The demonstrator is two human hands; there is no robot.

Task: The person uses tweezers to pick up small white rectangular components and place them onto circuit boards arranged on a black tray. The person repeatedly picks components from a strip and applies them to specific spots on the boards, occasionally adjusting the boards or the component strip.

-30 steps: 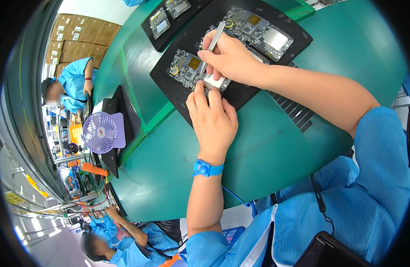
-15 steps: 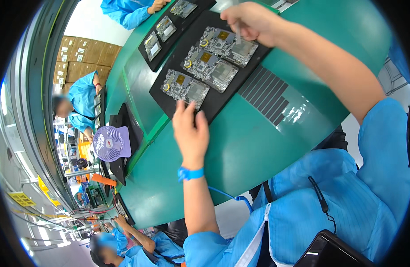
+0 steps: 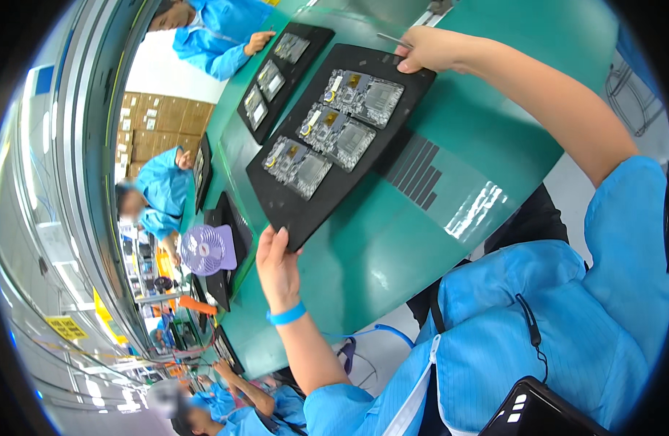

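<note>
A black flat tray (image 3: pixel 283 207) is held slightly tilted above the green table, carrying three grey circuit boards (image 3: pixel 298 167) in a row. My left hand (image 3: pixel 278 269) pinches its near-left corner, thumb on top. At the far-right corner my right hand (image 3: pixel 430 51) grips the edge. A thin, metal-looking stick tool (image 3: pixel 394 39) also pokes out of the right hand's fingers; its exact kind is unclear. Each board has a gold patch, a small yellow-ringed round part and a grey shield plate.
Beyond lies another black tray (image 3: pixel 248 129) with several boards, near a person in blue (image 3: pixel 222 36). On the green table (image 3: pixel 349 269) rests a clear sheet with dark strips (image 3: pixel 416 174). A purple fan (image 3: pixel 208 249) stands at left. More people in blue sit along the line.
Both hands have taken hold of the tray, which is now lifted and tilted. My left hand moved from a board's edge to the near corner; my right hand moved from above a board to the far corner.
</note>
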